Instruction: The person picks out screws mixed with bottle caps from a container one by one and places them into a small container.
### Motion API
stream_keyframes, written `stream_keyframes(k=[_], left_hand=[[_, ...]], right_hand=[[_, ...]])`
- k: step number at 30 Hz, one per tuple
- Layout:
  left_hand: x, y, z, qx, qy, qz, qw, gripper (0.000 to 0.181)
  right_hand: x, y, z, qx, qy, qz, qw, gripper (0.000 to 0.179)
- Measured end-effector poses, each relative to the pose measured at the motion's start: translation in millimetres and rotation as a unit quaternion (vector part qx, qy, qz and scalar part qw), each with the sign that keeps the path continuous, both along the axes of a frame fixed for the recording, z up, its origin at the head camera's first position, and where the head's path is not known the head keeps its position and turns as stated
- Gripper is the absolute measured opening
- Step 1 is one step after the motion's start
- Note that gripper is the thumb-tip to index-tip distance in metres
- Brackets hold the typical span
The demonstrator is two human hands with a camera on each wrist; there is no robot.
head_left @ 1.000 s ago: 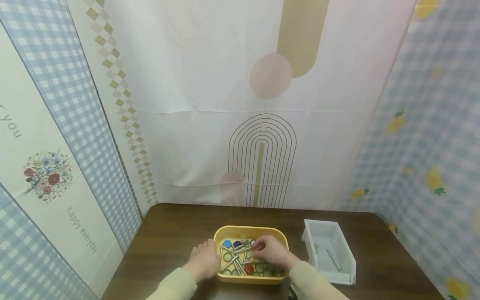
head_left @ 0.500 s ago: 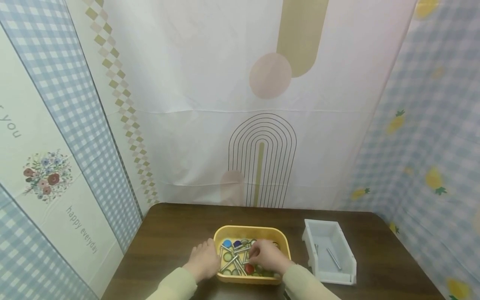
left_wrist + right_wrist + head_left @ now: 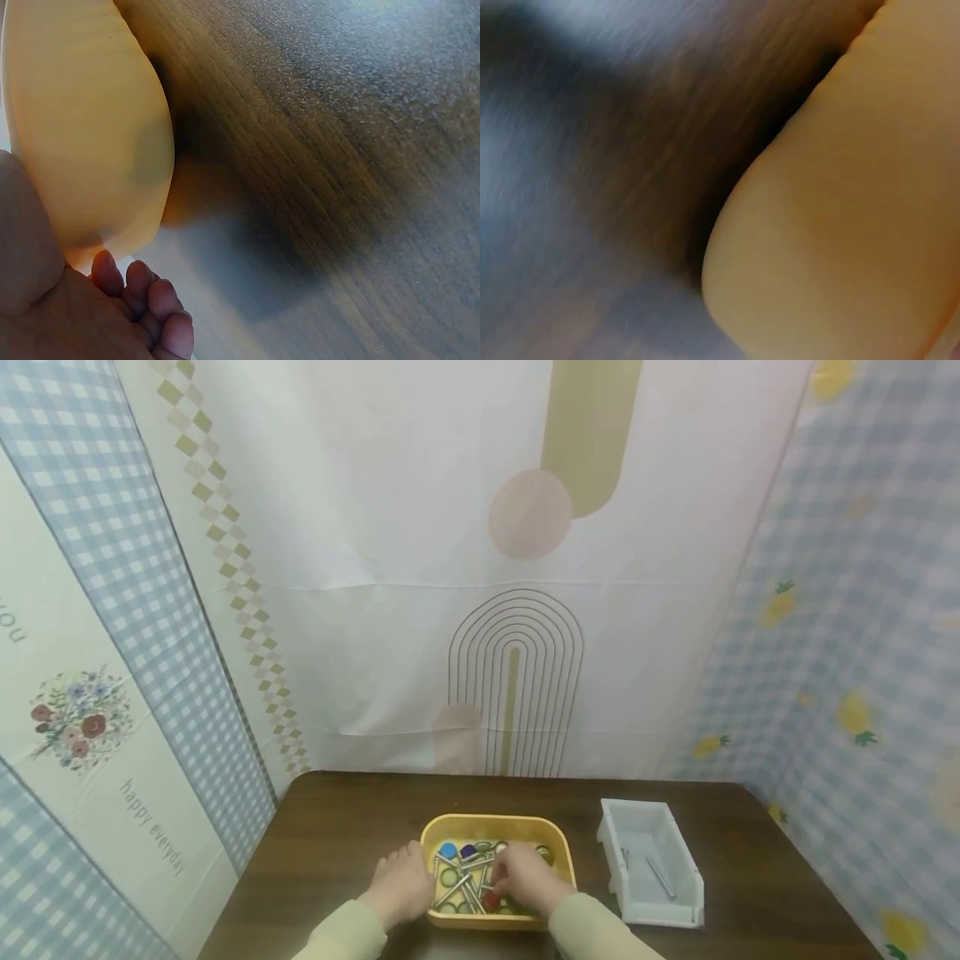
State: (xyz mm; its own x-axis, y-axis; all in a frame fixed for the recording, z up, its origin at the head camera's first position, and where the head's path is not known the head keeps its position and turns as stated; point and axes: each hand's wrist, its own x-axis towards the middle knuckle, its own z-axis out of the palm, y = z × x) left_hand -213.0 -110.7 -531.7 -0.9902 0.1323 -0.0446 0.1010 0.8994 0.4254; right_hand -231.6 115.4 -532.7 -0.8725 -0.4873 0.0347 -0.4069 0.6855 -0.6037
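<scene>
At the left end of the yellow tray [image 3: 487, 922], the left hand [image 3: 402, 881] grasps the tray wall; the left wrist view shows its fingers curled beside the wall. The tray sits on the dark wooden table [image 3: 337, 817], long axis running left to right. Inside the tray's right half, the right hand [image 3: 525, 875] has its fingers bent, fingertips toward the tray's middle; whether it pinches an item cannot be told. Silver rods [image 3: 453, 890] lie in the tray's left half and middle with mixed long axes: some slant from near left to far right, others from far left to near right. At the tray's far left are 1 blue disc [image 3: 447, 851] and 1 purple disc [image 3: 468, 852]; near its middle front is 1 red disc [image 3: 491, 901]. Right of the tray, apart from it, stands a white bin [image 3: 657, 912], long axis running near to far; inside, 1 long metal rod [image 3: 661, 877] points its near end rightward.
</scene>
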Motion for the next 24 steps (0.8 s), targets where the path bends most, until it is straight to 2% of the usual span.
stream_keyframes(k=[7, 15, 24], left_hand=[[1.0, -0.1, -1.2, -0.005, 0.011, 0.004, 0.9999, 0.032], [1.1, -0.6, -4.9, -0.008, 0.027, -0.001, 0.9996, 0.031], [1.4, 0.0, -3.4, -0.002, 0.025, -0.004, 0.9997, 0.031]], right_hand=[[0.4, -4.1, 0.4, 0.019, -0.012, -0.010, 0.9997, 0.018], [3.7, -8.4, 0.8, 0.064, 0.057, -0.001, 0.9963, 0.020], [2.3, -9.6, -0.9, 0.087, 0.066, -0.006, 0.9941, 0.020]])
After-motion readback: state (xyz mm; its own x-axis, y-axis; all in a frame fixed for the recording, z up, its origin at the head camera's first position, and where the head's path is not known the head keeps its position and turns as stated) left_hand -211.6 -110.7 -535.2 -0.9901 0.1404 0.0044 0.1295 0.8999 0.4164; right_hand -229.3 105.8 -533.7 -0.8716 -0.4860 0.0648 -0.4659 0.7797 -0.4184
